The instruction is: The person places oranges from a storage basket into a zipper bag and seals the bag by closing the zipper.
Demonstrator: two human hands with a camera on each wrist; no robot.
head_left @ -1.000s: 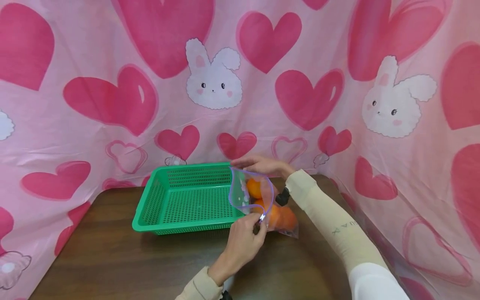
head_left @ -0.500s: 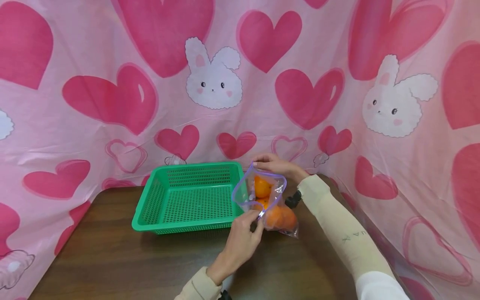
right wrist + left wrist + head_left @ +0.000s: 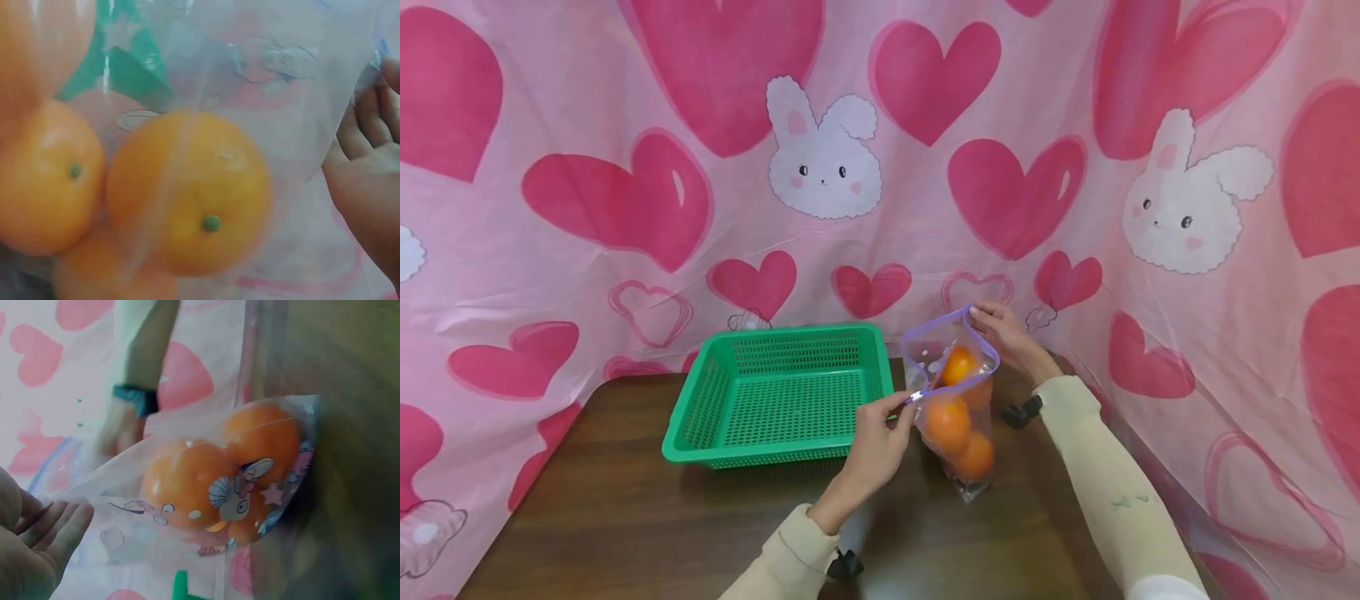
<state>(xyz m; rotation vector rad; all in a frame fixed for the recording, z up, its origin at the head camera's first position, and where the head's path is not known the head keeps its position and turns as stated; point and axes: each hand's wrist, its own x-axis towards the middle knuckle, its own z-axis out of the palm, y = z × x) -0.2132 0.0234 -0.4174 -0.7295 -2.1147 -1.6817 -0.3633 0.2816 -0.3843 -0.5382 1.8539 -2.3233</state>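
Note:
A clear printed zip bag (image 3: pixel 951 400) with a purple zip edge hangs between my two hands, its mouth spread apart. Several oranges (image 3: pixel 947 423) lie inside it; one shows a green stem button in the right wrist view. My left hand (image 3: pixel 874 442) pinches the near corner of the zip edge, beside the white slider (image 3: pixel 915 396). At the far corner, the fingers and thumb of my right hand (image 3: pixel 1011 337) pinch the zip edge. In the left wrist view the oranges (image 3: pixel 190 481) bulge against the printed film. Whether the bag's bottom touches the table is hard to tell.
A green plastic basket (image 3: pixel 797 408) with perforated walls stands on the brown wooden table (image 3: pixel 647 525), just left of the bag. Pink cloth (image 3: pixel 917 192) with hearts and rabbits hangs behind and on both sides.
The bag has turned and now hangs more upright, its mouth shifted right and up. My right hand moved right, away from the basket's edge, to the bag's far corner. My left hand rose slightly.

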